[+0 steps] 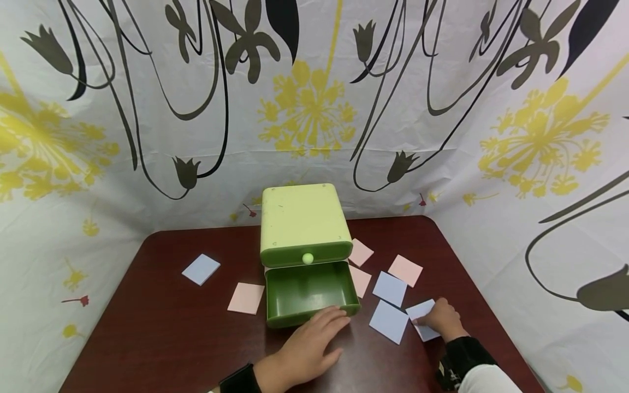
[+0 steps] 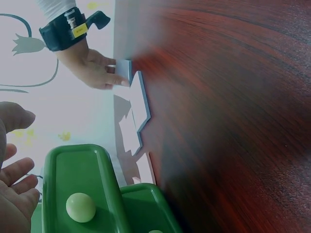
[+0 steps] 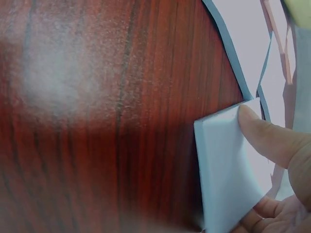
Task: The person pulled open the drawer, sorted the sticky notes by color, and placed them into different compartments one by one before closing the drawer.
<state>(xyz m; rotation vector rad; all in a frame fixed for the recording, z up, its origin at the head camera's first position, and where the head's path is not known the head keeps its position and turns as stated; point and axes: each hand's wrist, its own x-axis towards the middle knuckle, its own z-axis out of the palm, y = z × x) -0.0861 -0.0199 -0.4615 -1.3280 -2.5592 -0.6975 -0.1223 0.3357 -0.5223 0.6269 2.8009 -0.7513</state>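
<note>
A light green drawer box (image 1: 302,221) stands mid-table, its lower dark green drawer (image 1: 310,292) pulled out and empty. My left hand (image 1: 334,323) lies flat on the table, straight fingers touching the drawer's front edge. In the left wrist view the drawer front (image 2: 77,170) and its pale knob (image 2: 80,207) sit beside my left palm (image 2: 14,194). My right hand (image 1: 426,322) pinches a blue note pad (image 1: 421,312) at the table's right. The right wrist view shows that pad (image 3: 228,170) tilted up, thumb (image 3: 267,136) on top, fingers beneath.
More pads lie on the dark wood table (image 1: 162,338): blue (image 1: 201,268) and pink (image 1: 246,298) left of the box, pink ones (image 1: 405,270) and blue ones (image 1: 389,321) to its right. A flowered curtain (image 1: 314,109) encloses the table.
</note>
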